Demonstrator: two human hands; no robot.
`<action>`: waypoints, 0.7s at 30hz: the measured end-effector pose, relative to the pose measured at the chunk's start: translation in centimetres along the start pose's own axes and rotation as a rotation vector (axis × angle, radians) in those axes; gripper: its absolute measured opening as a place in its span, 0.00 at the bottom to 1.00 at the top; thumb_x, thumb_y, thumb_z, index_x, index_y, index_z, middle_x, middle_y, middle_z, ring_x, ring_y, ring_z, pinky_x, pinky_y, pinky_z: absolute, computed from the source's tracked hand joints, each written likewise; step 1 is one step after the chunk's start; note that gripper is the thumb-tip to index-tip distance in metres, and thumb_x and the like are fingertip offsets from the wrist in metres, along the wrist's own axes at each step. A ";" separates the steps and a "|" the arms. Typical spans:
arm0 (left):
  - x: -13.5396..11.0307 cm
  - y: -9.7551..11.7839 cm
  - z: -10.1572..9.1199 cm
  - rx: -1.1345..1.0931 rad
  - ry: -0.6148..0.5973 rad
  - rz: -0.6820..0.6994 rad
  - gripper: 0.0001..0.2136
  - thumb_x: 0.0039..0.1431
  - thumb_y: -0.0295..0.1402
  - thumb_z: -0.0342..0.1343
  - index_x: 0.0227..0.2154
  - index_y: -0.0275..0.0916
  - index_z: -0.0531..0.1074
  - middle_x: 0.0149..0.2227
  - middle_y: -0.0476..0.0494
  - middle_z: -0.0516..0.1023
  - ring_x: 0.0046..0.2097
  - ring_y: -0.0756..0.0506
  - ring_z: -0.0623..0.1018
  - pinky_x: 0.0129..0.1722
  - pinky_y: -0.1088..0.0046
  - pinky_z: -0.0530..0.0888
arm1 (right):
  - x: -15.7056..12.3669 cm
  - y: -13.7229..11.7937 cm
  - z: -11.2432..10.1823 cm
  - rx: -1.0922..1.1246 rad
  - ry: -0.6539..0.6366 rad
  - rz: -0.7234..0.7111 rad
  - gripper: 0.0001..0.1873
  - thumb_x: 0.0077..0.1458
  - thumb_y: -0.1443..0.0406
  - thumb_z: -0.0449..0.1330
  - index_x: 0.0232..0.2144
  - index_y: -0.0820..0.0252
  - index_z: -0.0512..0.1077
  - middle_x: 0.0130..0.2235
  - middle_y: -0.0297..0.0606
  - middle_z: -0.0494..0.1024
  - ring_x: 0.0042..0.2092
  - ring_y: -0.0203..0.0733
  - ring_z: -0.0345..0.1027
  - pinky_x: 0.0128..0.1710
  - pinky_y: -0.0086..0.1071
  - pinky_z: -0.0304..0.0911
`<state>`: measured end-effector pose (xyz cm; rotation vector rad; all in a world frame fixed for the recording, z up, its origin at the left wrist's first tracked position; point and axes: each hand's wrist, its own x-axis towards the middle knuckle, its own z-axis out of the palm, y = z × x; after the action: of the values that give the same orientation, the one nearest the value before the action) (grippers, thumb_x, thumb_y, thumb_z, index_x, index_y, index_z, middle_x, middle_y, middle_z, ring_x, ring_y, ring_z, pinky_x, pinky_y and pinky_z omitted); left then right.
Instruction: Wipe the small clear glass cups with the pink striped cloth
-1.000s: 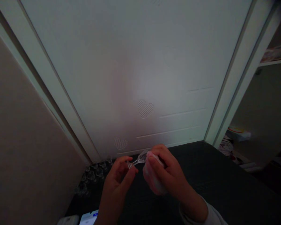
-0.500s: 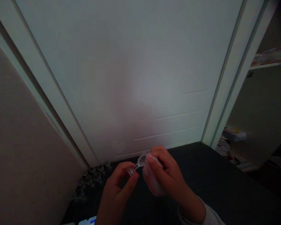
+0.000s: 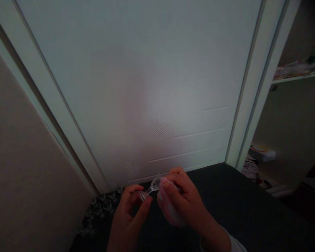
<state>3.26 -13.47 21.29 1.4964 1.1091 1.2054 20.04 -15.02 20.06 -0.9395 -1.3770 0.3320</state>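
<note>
A small clear stemmed glass point(image 3: 154, 185) is tilted sideways between my hands, above the dark surface. My left hand point(image 3: 130, 213) pinches its round foot between thumb and fingers. In my right hand point(image 3: 185, 196) is a bunched pink and white cloth point(image 3: 169, 208), pressed against the bowl end of the glass. The thumb and fingers of that hand close round the cloth, and part of the bowl's rim is hidden by them.
Several small clear glasses point(image 3: 97, 209) stand on the dark tabletop point(image 3: 233, 199) at the left, beside the wall point(image 3: 23, 157). A white panel with embossed hearts point(image 3: 159, 129) rises behind the table. Shelves holding assorted items point(image 3: 262, 153) are at the right.
The view has shifted slightly, and the light-blue object at the bottom edge has left the picture. Both hands keep hold of the glass and cloth, with little change in their grip.
</note>
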 end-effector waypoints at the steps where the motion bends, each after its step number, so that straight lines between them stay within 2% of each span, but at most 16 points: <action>1: -0.1 0.2 0.2 -0.009 0.029 0.007 0.15 0.51 0.44 0.64 0.38 0.43 0.70 0.30 0.49 0.83 0.35 0.42 0.80 0.39 0.68 0.72 | 0.0 -0.1 0.0 0.006 0.001 0.010 0.14 0.65 0.58 0.58 0.31 0.57 0.78 0.32 0.36 0.69 0.36 0.41 0.67 0.36 0.33 0.65; 8: -0.4 0.5 0.5 -0.010 0.086 0.024 0.16 0.51 0.46 0.64 0.36 0.42 0.72 0.29 0.47 0.84 0.36 0.41 0.81 0.39 0.66 0.73 | 0.2 -0.4 -0.3 -0.005 -0.067 0.084 0.16 0.65 0.58 0.57 0.30 0.58 0.77 0.28 0.35 0.73 0.32 0.39 0.68 0.33 0.32 0.63; 14: -0.7 0.6 0.5 0.005 0.113 0.046 0.15 0.53 0.46 0.63 0.37 0.42 0.73 0.29 0.47 0.83 0.35 0.41 0.81 0.39 0.67 0.74 | -0.1 -0.6 -0.2 0.074 -0.114 0.178 0.15 0.64 0.58 0.55 0.37 0.60 0.78 0.33 0.39 0.80 0.34 0.42 0.72 0.35 0.33 0.66; 21: -0.5 0.6 0.3 -0.005 0.098 0.045 0.15 0.53 0.46 0.63 0.37 0.42 0.72 0.27 0.49 0.82 0.34 0.43 0.80 0.38 0.69 0.73 | -0.3 -1.1 0.1 0.065 -0.139 0.207 0.15 0.64 0.57 0.54 0.36 0.61 0.75 0.32 0.37 0.77 0.33 0.40 0.69 0.33 0.32 0.63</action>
<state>3.59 -14.15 21.74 1.4789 1.1412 1.3243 19.56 -15.92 20.63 -1.0220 -1.3884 0.6049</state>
